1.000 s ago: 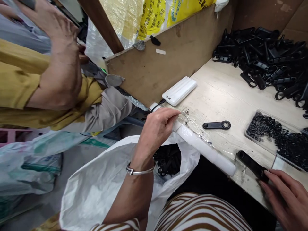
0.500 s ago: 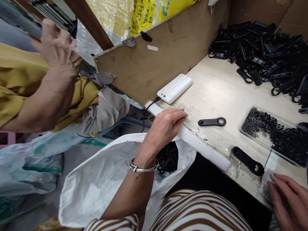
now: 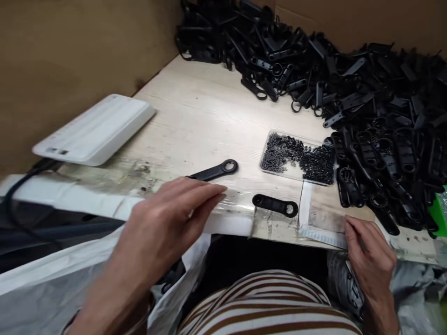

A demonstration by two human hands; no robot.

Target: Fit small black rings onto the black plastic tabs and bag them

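Note:
My left hand [image 3: 171, 209] is over the table's front edge, thumb and forefinger pressed together, with nothing showing at the tips. Just behind its knuckles lies a black plastic handle-like part with a ring end [image 3: 229, 166], partly covered by the hand. A second black ring-ended part [image 3: 275, 205] lies flat at the edge, between my hands. My right hand [image 3: 370, 253] is closed at the table edge, its fingertips by a clear plastic-covered patch [image 3: 323, 209]; whatever they pinch, if anything, is too small to tell. Behind that patch, a shallow clear tray [image 3: 264, 164] contains tiny black pieces.
Many black parts are heaped [image 3: 349, 83] along the back and right. A white power bank [image 3: 98, 128] with a black cable lies at left, beside a brown board wall [image 3: 87, 46]. Below left hangs an open white sack [image 3: 45, 288]. Something green [image 3: 440, 211] stands at far right.
My view has swung right and closer to the table; the co-worker at left is out of sight. My left hand has moved from above the sack's far rim to beside the ring-ended parts.

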